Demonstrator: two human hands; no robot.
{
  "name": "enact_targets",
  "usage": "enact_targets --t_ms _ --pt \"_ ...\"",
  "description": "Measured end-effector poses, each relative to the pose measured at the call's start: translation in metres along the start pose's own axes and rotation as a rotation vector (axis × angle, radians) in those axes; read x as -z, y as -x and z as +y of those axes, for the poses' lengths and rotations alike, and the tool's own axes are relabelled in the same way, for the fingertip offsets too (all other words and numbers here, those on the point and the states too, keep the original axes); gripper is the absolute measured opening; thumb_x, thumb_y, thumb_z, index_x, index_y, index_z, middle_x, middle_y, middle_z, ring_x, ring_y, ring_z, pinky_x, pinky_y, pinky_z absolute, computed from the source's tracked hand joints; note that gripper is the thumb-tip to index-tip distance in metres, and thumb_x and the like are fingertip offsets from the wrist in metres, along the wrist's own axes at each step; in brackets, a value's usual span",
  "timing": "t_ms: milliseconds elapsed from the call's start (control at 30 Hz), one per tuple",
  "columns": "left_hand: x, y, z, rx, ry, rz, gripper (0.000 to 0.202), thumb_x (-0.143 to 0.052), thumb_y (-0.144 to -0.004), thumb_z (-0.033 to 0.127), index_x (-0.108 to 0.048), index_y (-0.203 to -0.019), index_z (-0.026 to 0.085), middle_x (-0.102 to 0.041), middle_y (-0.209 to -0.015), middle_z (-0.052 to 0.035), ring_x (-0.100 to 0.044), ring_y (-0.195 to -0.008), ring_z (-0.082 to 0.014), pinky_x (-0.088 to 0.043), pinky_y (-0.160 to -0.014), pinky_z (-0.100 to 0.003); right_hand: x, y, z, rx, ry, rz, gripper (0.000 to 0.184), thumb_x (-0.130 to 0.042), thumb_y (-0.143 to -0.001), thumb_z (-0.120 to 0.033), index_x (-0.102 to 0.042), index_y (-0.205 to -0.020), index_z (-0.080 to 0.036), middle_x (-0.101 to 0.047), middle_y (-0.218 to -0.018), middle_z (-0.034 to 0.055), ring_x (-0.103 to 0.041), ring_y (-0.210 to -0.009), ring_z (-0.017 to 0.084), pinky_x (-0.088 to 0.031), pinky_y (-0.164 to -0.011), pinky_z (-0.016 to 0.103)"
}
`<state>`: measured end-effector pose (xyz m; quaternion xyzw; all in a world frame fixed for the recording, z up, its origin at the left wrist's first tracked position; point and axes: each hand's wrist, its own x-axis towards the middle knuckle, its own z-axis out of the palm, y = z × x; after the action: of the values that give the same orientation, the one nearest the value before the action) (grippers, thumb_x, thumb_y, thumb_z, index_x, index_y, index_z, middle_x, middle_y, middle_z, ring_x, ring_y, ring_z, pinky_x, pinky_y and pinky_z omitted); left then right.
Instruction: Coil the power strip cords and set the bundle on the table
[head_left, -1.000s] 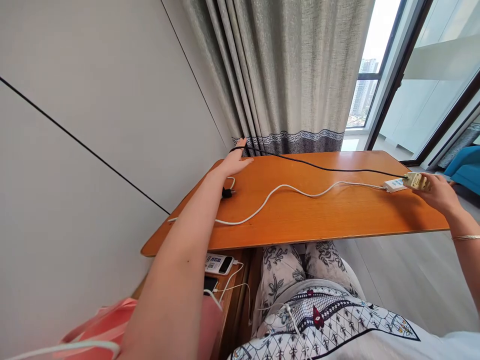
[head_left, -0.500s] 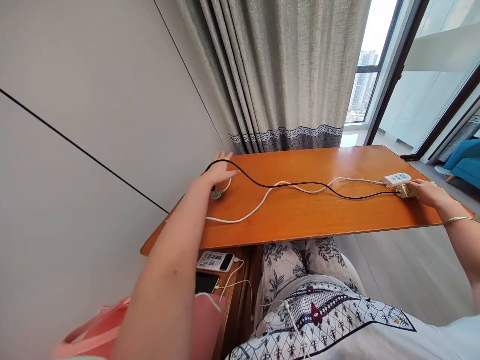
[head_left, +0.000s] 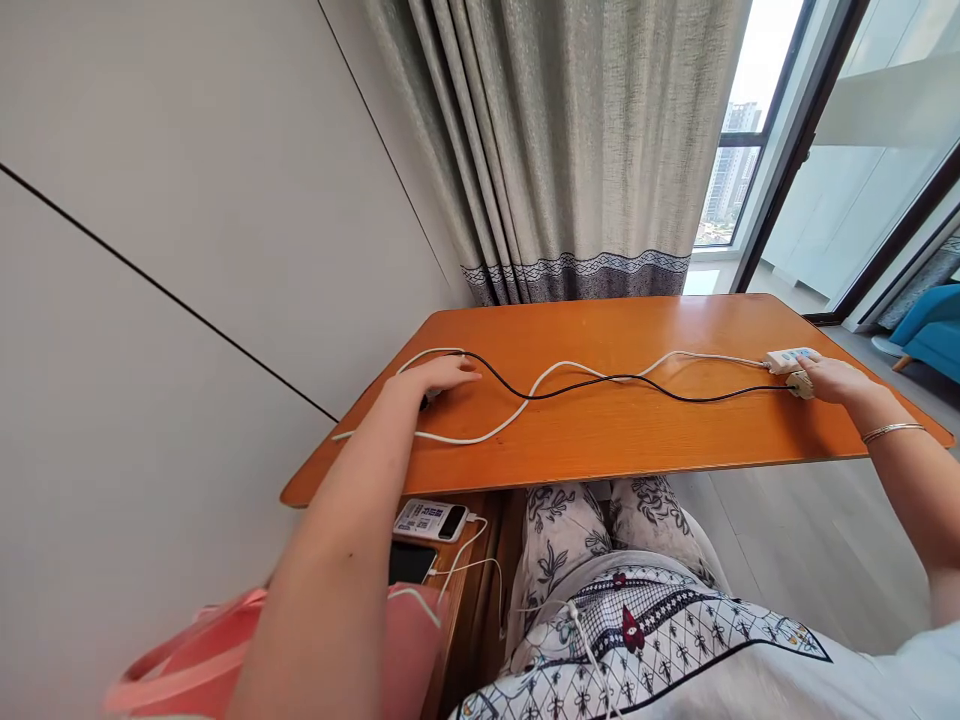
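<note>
My left hand (head_left: 442, 375) is low over the left part of the table, fingers together and bent down around the cord ends. A bit of a dark plug (head_left: 427, 402) shows under the palm; the rest is hidden. A black cord (head_left: 570, 386) and a white cord (head_left: 480, 438) run across the wood, crossing each other. At the right end, my right hand (head_left: 836, 380) lies with its fingers over a white extension socket (head_left: 781, 360) and a beige socket block (head_left: 799, 385), side by side. The hand covers part of both.
The orange wooden table (head_left: 637, 440) stands against a pale wall (head_left: 187, 150) on the left. Behind it hangs a grey curtain (head_left: 585, 150). Below the near edge lie a white power bank (head_left: 431, 521) and a dark phone (head_left: 411, 563) with thin cables, beside a pink bag (head_left: 202, 650).
My left hand has come down and nearer, closing over the plug ends and drawing the black cord lower. My right hand has shifted left, its fingers now over the white socket too.
</note>
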<state>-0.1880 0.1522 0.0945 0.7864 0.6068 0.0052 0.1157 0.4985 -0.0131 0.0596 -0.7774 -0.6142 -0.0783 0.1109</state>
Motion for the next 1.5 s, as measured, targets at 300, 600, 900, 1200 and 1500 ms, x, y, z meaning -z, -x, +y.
enact_targets --t_ms 300,600,900,1200,1500 --pt "0.012 0.023 0.097 -0.202 -0.014 0.005 0.036 -0.048 -0.081 0.044 -0.072 -0.066 0.022 -0.076 -0.077 -0.0049 -0.07 -0.077 -0.0223 -0.051 -0.076 -0.028 0.007 -0.011 -0.152 0.493 -0.097 -0.248 0.056 -0.061 -0.085 -0.034 -0.055 -0.138 -0.016 -0.053 -0.146 0.0159 -0.049 -0.136 0.033 -0.038 -0.115 0.045" --pt "-0.048 0.021 0.154 -0.243 -0.118 -0.008 0.098 -0.077 -0.065 0.032 -0.035 -0.151 0.009 -0.049 -0.147 -0.0257 -0.053 -0.131 -0.0383 -0.044 -0.101 -0.04 -0.03 -0.008 -0.32 0.667 -0.179 -0.351 0.079 -0.074 -0.079 -0.03 -0.04 -0.148 -0.011 -0.05 -0.147 0.0221 -0.049 -0.136 0.036 -0.033 -0.115 0.046" --pt "-0.033 0.013 0.142 -0.259 0.738 0.197 0.019 -0.066 -0.075 0.033 -0.064 -0.086 0.018 -0.064 -0.07 0.0002 -0.055 -0.058 -0.014 -0.039 -0.058 -0.026 -0.027 -0.029 -0.332 0.608 -0.406 -0.518 0.029 -0.055 -0.092 -0.028 -0.066 -0.115 -0.013 -0.073 -0.098 0.0089 -0.067 -0.08 0.019 -0.05 -0.074 0.027" --pt "-0.013 0.024 0.157 -0.416 1.15 0.306 0.031 -0.071 -0.076 0.048 -0.063 -0.076 0.018 -0.035 -0.051 0.0069 -0.029 -0.045 -0.0085 -0.022 -0.048 -0.024 0.072 -0.053 -0.305 0.643 -1.247 -0.542 0.047 -0.067 -0.081 -0.062 -0.053 -0.076 -0.017 -0.03 -0.05 -0.0106 -0.022 -0.044 0.005 -0.016 -0.043 0.022" --pt "-0.031 0.0 0.172 -0.431 1.066 0.286 0.028 -0.065 -0.084 0.041 -0.065 -0.068 0.017 -0.042 -0.051 0.0039 -0.041 -0.049 -0.0111 -0.031 -0.053 -0.026 0.19 -0.067 -0.324 0.699 -1.402 -0.055 0.044 -0.073 -0.078 -0.059 -0.049 -0.073 -0.023 -0.021 -0.053 -0.0093 -0.016 -0.045 0.007 -0.013 -0.045 0.026"
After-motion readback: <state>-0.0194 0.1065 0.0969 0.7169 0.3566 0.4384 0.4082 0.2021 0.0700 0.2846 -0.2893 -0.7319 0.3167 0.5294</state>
